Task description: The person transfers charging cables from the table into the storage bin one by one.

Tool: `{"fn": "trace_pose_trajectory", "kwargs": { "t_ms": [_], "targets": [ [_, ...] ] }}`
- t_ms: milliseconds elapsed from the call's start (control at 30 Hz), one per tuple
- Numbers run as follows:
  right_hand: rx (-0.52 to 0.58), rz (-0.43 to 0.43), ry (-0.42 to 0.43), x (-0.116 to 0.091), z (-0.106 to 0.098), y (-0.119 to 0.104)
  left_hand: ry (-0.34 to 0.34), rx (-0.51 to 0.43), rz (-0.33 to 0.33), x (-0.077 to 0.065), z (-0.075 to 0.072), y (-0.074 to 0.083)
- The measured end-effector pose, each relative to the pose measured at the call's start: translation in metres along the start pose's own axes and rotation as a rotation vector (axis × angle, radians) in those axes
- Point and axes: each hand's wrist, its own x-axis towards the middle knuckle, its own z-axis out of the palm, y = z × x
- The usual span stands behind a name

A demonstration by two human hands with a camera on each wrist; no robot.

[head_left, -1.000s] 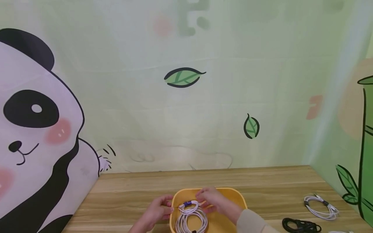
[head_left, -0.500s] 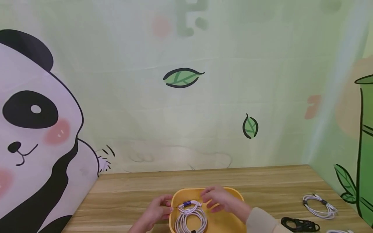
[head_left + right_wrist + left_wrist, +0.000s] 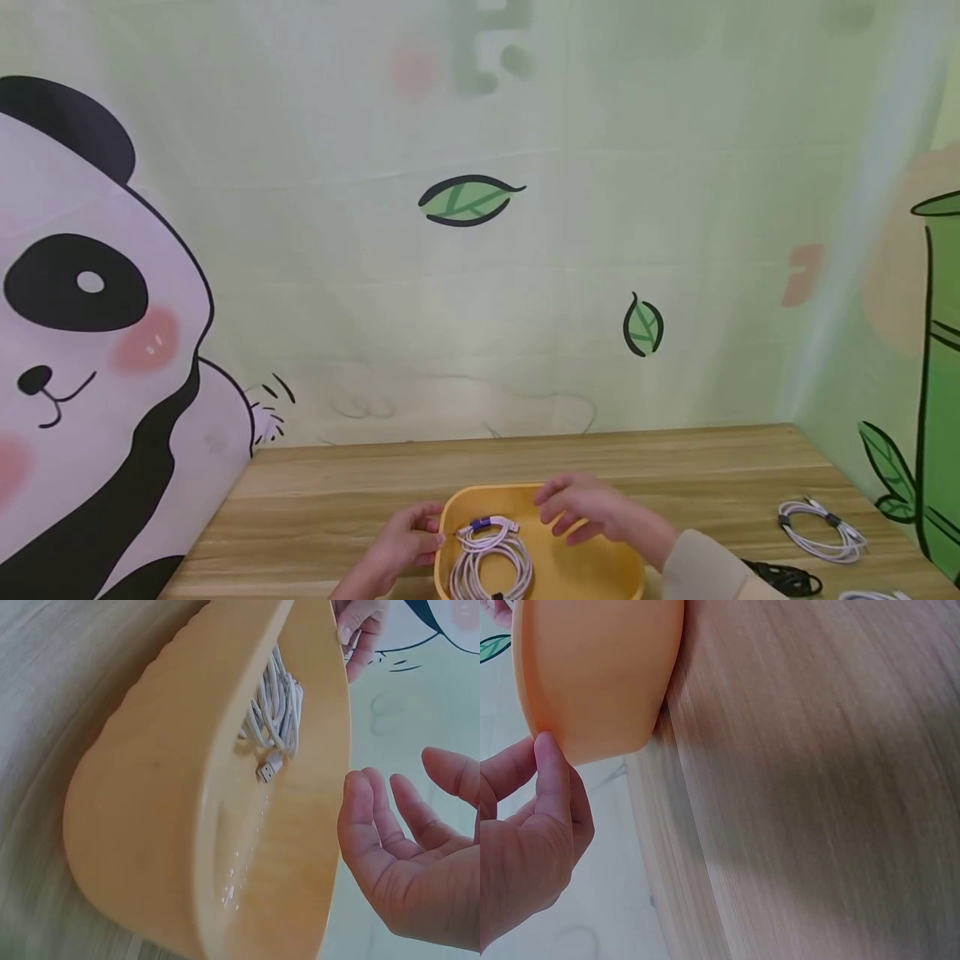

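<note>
Head view: a person is working at a wood-grain surface (image 3: 337, 492), with a yellow bin (image 3: 577, 571) standing near its front edge. The left hand (image 3: 399, 540) is pinching the bin's left rim between thumb and fingers, its grip closing on that edge. The right hand (image 3: 588, 510) is hovering over the bin's far right side, its grip released, fingers loosely bent and holding nothing; whether a fingertip is brushing the rim, one cannot tell. Inside the bin, on the left, a white coiled cable (image 3: 491, 546) is lying with a blue tie (image 3: 480, 524) around its strands, and the right wrist view is showing its USB plug (image 3: 266, 769) pointing along the bin's bare floor. As for progress, this one coil is seemingly settled in place, with neither hand gripping it. Other cables are lying outside the bin, to the right, untouched: a black cable bundle (image 3: 787, 580), partly hidden by the right sleeve (image 3: 708, 571); a second white coil (image 3: 847, 542) farther back; and a pale item (image 3: 873, 596), which the lower edge is cutting off. If those belong to the same work, they are apparently remaining to be handled.
</note>
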Motion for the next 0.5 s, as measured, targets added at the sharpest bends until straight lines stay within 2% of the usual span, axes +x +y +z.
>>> {"fn": "trace_pose_trajectory", "kwargs": {
  "t_ms": [300,500],
  "targets": [
    [-0.005,0.005,0.003,-0.008,-0.018,0.002,-0.002,0.003,0.0,0.0,-0.001,-0.001],
    [0.032,-0.006,-0.021,-0.012,-0.031,0.003,-0.004,0.003,-0.003,0.0,-0.002,-0.001]
  ]
}}
